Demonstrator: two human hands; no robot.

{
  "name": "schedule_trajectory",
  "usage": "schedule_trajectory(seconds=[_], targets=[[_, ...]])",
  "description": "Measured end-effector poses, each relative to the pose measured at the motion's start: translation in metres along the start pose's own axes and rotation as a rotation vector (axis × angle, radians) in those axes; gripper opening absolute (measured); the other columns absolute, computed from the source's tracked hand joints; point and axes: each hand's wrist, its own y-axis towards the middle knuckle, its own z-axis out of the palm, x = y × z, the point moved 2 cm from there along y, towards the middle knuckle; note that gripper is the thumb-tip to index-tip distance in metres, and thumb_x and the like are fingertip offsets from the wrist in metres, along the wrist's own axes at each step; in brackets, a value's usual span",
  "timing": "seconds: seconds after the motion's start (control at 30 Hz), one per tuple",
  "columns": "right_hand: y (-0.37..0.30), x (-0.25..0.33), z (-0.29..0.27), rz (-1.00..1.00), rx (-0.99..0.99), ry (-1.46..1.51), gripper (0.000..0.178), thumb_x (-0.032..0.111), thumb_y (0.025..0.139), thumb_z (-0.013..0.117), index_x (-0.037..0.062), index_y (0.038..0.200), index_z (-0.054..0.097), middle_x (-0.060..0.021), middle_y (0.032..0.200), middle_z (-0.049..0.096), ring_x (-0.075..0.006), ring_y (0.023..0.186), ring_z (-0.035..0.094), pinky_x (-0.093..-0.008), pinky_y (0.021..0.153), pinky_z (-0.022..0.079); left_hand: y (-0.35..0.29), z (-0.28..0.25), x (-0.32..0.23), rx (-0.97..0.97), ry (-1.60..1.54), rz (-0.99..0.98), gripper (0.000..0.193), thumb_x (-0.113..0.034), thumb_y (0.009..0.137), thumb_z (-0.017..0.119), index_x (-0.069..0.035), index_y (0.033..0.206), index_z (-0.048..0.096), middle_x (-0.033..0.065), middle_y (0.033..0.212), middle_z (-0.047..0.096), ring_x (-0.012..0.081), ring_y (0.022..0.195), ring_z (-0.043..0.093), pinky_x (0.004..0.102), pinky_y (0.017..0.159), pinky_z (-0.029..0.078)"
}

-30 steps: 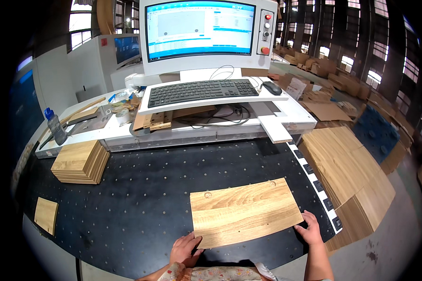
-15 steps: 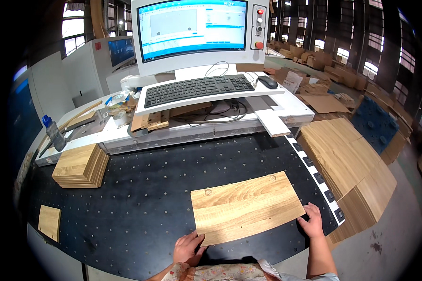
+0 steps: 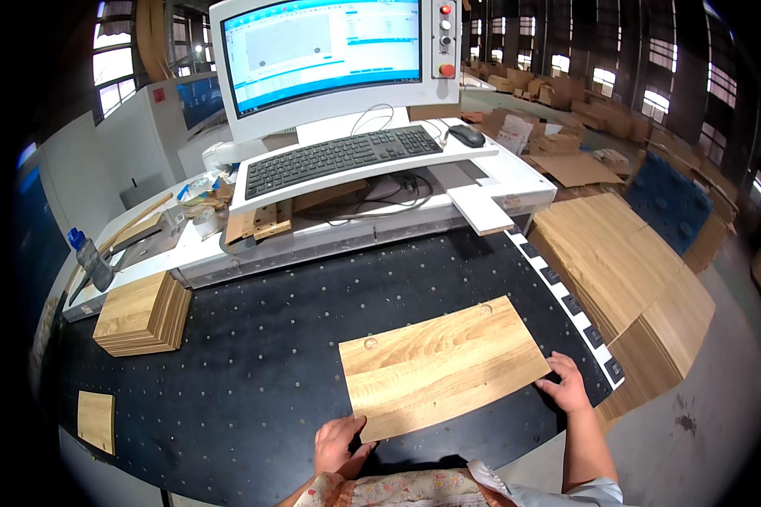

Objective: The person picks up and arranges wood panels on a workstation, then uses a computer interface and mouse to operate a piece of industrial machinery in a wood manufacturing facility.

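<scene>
A rectangular wood-grain board [image 3: 440, 372] lies slightly askew on the black work table, near its front edge. Two round marks show by its far edge, with small dark holes closer to me. My left hand [image 3: 340, 445] grips the near left corner, its thumb along the edge. At the right end, my right hand [image 3: 566, 384] pinches the near corner between thumb and fingers. The fingers under the board's edges are partly hidden.
Left on the black table [image 3: 254, 372] stand a stack of boards [image 3: 139, 314] and a small wood piece [image 3: 96, 421]. Beyond are a keyboard [image 3: 342, 160], mouse [image 3: 466, 136], monitor [image 3: 325, 59] and blue-capped bottle [image 3: 91, 260]. Large stacked boards [image 3: 617, 253] stand right.
The whole view has shifted and tilted a little. Both hands keep their hold on the board's corners, and the board shows little or no movement over the table.
</scene>
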Motion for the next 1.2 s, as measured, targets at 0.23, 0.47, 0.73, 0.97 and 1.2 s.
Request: schedule_trajectory(seconds=[0.23, 0.47, 0.73, 0.97, 1.2], targets=[[0.000, 0.002, 0.002, 0.036, 0.002, -0.009, 0.038, 0.015, 0.061, 0.079, 0.0077, 0.096, 0.067, -0.0078, 0.104, 0.064, -0.0306, 0.113, 0.050, -0.0406, 0.097, 0.038, -0.001, 0.005, 0.001, -0.044, -0.009, -0.018, 0.047, -0.015, 0.059, 0.079, -0.008, 0.103, 0.063, 0.0087, 0.105, 0.063, 0.0276, 0.102, 0.054, 0.0393, 0.090, 0.038], [0.001, -0.001, 0.001, 0.024, 0.003, -0.025, 0.038, 0.014, 0.061, 0.079, 0.0069, 0.096, 0.067, -0.0093, 0.104, 0.063, -0.0301, 0.111, 0.051, -0.0396, 0.096, 0.039, 0.001, 0.003, -0.006, -0.088, 0.001, 0.039, 0.051, -0.006, 0.055, 0.079, -0.005, 0.103, 0.061, 0.0106, 0.101, 0.063, 0.0301, 0.098, 0.056, 0.0391, 0.086, 0.041], [0.002, -0.008, -0.002, 0.018, 0.014, 0.042, 0.034, 0.005, 0.062, 0.072, 0.0039, 0.095, 0.066, -0.0125, 0.104, 0.062, -0.0306, 0.111, 0.052, -0.0392, 0.096, 0.039, 0.007, -0.001, -0.013, -0.047, 0.038, 0.015, 0.046, -0.010, 0.059, 0.077, -0.007, 0.102, 0.061, 0.0106, 0.102, 0.062, 0.0300, 0.100, 0.054, 0.0397, 0.087, 0.040], [0.069, -0.027, -0.015, 0.367, -0.020, 0.501, 0.027, -0.008, 0.070, 0.052, 0.0005, 0.091, 0.065, -0.0027, 0.086, 0.059, -0.0110, 0.076, 0.052, -0.0213, 0.072, 0.042, 0.000, -0.001, -0.013, -0.088, 0.082, 0.026, 0.046, -0.018, 0.063, 0.074, -0.007, 0.106, 0.061, 0.0104, 0.106, 0.062, 0.0301, 0.101, 0.054, 0.0404, 0.089, 0.040], [0.206, 0.060, -0.030, -0.478, -0.281, 0.273, 0.025, 0.006, 0.078, 0.058, 0.0008, 0.102, 0.058, -0.0098, 0.101, 0.057, -0.0220, 0.097, 0.055, -0.0311, 0.087, 0.041, 0.000, 0.005, -0.020, -0.137, 0.140, 0.035, 0.052, -0.026, 0.062, 0.075, -0.005, 0.107, 0.060, 0.0116, 0.103, 0.062, 0.0307, 0.097, 0.055, 0.0406, 0.085, 0.040]])
